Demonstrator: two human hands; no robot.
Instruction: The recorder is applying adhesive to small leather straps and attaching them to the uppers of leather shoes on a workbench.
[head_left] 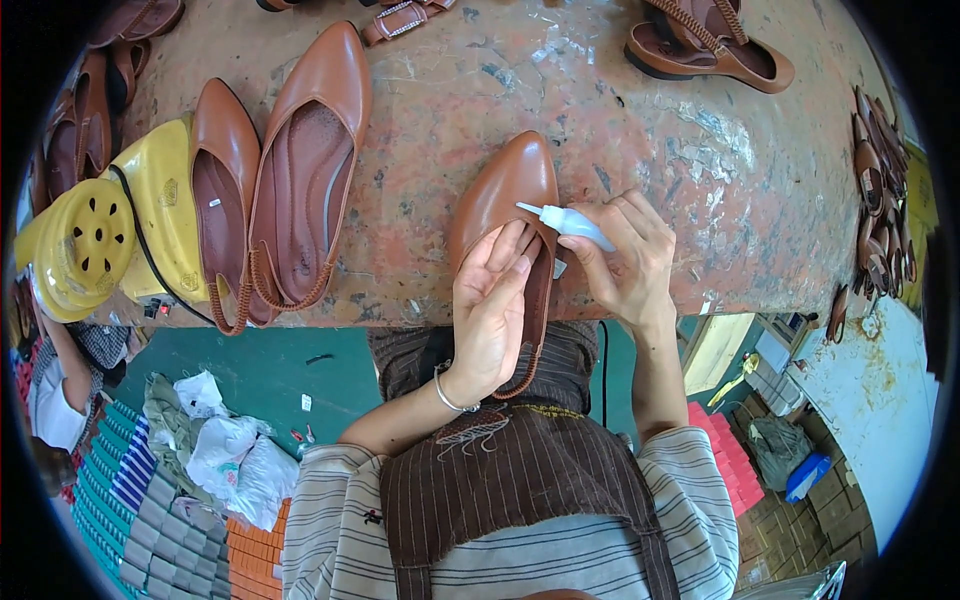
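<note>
A pointed brown slingback shoe [503,190] lies at the table's near edge, toe pointing away, with its pleated heel strap hanging toward my apron. My left hand [490,305], palm up, has its fingertips tucked inside the shoe's opening and steadies it. Between the thumb and fingers of my right hand [632,255] is a small pale-blue squeeze bottle [577,225] with a narrow white nozzle. The nozzle tip is at the shoe's upper, just above the opening's edge. Whether anything flows from it is too small to tell.
Two matching slingbacks [303,200] stand left, beside a yellow blower-like machine [155,200] with a black cord. More brown shoes [715,45] sit along the far side, and others hang in a cluster [880,200] at right. White plastic bags [235,460] lie below left, near another person's arm [65,365].
</note>
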